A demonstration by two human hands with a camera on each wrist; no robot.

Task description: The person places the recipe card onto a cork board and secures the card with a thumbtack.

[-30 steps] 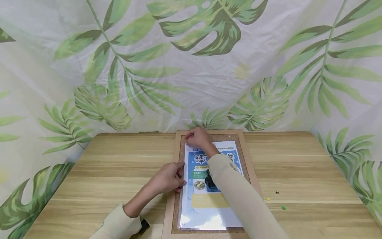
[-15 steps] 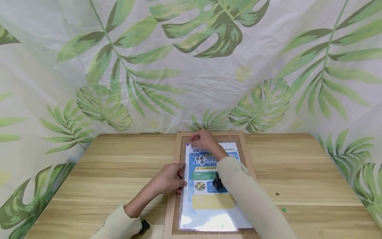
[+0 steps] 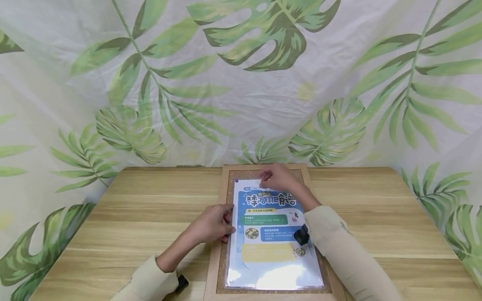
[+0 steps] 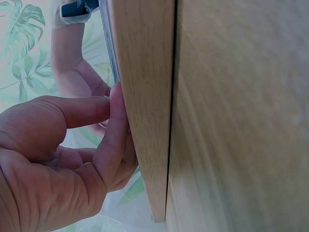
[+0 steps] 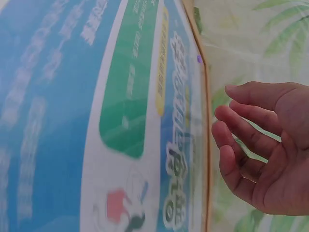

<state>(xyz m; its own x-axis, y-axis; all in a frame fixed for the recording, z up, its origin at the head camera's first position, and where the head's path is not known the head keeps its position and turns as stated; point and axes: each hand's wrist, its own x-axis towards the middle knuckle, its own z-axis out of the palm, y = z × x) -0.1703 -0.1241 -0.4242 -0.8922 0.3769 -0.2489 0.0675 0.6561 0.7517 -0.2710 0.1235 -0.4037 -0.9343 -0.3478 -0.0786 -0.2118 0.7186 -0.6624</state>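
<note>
A corkboard (image 3: 228, 246) in a wooden frame lies on the table, with a blue and white poster (image 3: 278, 271) under a glossy clear cover on it. A small purple pushpin (image 3: 236, 181) sits at the poster's top left corner; it also shows in the right wrist view. My left hand (image 3: 211, 224) rests at the poster's left edge, thumb and fingertips touching there, close over the frame's side (image 4: 145, 96). My right hand (image 3: 280, 179) hovers over the poster's top edge. Its fingers (image 5: 246, 130) are loosely bent, with nothing between them.
The wooden table (image 3: 150, 188) extends to both sides of the board. A leaf-patterned cloth (image 3: 241, 104) hangs behind it. A black device (image 3: 302, 235) is strapped at the right wrist, and another (image 3: 182, 284) at the left cuff.
My right hand has moved right from the poster's top left corner, uncovering the purple pushpin and more of the title. My left hand stays put. The right sleeve now hides the small items at right.
</note>
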